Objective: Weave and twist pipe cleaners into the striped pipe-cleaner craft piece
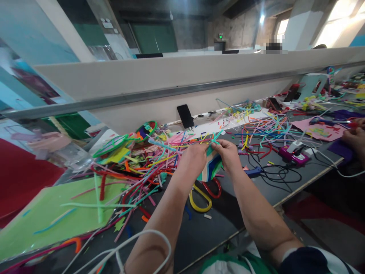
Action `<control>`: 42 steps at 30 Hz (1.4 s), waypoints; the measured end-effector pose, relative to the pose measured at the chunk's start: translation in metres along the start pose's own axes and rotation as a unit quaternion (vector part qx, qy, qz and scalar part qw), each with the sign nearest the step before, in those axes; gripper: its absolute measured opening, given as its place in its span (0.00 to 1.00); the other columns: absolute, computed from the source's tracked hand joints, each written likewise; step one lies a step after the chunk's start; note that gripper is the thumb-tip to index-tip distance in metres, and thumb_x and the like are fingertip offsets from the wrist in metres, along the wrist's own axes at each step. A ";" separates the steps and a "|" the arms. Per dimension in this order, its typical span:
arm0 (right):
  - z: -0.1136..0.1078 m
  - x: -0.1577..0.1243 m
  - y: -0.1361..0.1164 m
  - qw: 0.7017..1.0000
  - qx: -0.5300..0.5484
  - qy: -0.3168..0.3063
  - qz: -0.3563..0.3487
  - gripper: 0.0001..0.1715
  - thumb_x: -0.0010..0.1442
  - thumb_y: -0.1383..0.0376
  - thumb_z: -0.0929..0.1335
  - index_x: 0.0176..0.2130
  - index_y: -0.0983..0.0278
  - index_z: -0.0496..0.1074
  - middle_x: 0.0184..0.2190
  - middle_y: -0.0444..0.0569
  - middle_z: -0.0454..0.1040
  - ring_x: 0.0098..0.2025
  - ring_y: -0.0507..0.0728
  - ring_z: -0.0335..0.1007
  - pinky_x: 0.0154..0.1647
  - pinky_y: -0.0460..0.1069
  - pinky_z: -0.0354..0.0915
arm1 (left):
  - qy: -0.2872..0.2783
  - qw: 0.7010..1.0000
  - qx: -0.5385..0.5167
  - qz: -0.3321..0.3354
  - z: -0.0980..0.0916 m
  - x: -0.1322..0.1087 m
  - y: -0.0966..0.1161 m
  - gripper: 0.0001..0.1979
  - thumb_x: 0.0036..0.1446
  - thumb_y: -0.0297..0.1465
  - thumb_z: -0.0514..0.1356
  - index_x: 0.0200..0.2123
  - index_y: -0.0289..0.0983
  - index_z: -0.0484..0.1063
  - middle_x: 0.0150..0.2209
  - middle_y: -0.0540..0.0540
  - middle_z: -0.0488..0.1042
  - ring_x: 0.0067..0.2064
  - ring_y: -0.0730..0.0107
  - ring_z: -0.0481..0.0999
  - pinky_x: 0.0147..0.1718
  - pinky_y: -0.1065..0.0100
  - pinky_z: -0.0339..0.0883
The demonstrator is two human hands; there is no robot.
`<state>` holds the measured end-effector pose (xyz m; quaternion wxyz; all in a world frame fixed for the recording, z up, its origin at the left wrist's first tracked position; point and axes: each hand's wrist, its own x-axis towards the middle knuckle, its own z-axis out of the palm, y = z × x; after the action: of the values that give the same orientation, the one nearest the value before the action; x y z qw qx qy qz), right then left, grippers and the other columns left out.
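Note:
My left hand [194,160] and my right hand [228,153] meet above the middle of the table, their fingers closed in a pinch. Between them hangs a striped craft piece [210,167] in cream, blue, teal and green, gripped near its top edge. Teal pipe cleaner ends [217,135] stick up at the fingertips; which finger presses on which strand is hard to tell. Just below the piece lie a yellow loop [200,198] and a red loop [214,189], possibly scissor handles. A large heap of loose pipe cleaners [159,156] spreads to the left of my hands.
A black phone [185,116] leans against the white partition [137,82]. On the right are a blue-handled tool [253,171], a magenta power strip [293,155] with cables, and another person's hand [355,137]. At left lie a green sheet [57,201] and a clear bottle [68,152].

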<state>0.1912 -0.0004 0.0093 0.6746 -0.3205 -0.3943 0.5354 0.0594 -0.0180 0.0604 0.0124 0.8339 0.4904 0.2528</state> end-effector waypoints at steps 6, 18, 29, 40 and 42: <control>-0.003 0.001 0.000 1.000 -0.011 -0.005 -0.005 0.11 0.43 0.59 0.75 0.28 0.63 0.78 0.22 0.42 0.76 0.23 0.51 0.67 0.27 0.47 0.63 | 0.002 1.000 -0.024 0.007 -0.001 0.000 -0.003 0.13 0.58 0.27 0.53 0.37 0.36 0.78 0.33 0.43 0.79 0.37 0.67 0.76 0.38 0.71 0.67; 0.000 -0.001 -0.001 1.000 0.007 -0.014 0.026 0.12 0.40 0.59 0.76 0.28 0.62 0.78 0.22 0.43 0.77 0.23 0.52 0.69 0.29 0.48 0.64 | -0.008 1.000 -0.027 -0.011 -0.004 0.000 -0.004 0.12 0.58 0.27 0.54 0.39 0.38 0.77 0.36 0.43 0.79 0.40 0.65 0.76 0.42 0.69 0.67; -0.001 0.000 0.000 0.999 -0.010 -0.025 0.025 0.14 0.41 0.56 0.76 0.27 0.63 0.77 0.20 0.42 0.76 0.22 0.52 0.67 0.27 0.47 0.63 | -0.021 0.999 -0.025 -0.004 -0.008 -0.001 0.002 0.13 0.57 0.26 0.54 0.39 0.37 0.78 0.36 0.43 0.79 0.39 0.66 0.77 0.40 0.70 0.67; -0.003 0.002 -0.006 1.000 0.013 -0.002 0.028 0.15 0.41 0.56 0.76 0.27 0.63 0.77 0.21 0.44 0.75 0.23 0.53 0.69 0.28 0.48 0.65 | 0.041 0.994 -0.062 -0.081 -0.061 -0.015 -0.019 0.13 0.56 0.33 0.54 0.30 0.38 0.78 0.18 0.52 0.73 0.22 0.72 0.71 0.27 0.72 0.62; -0.005 0.004 -0.003 0.999 0.015 0.017 0.025 0.14 0.41 0.57 0.76 0.26 0.63 0.77 0.21 0.43 0.75 0.22 0.53 0.68 0.28 0.48 0.65 | 0.016 0.996 -0.046 -0.076 -0.065 -0.017 -0.024 0.13 0.55 0.32 0.54 0.27 0.37 0.78 0.17 0.51 0.72 0.22 0.72 0.71 0.26 0.71 0.61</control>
<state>0.1976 0.0030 0.0106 0.6724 -0.3290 -0.3661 0.5528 0.0052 -0.0345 0.1043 0.0623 0.7884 0.5406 0.2869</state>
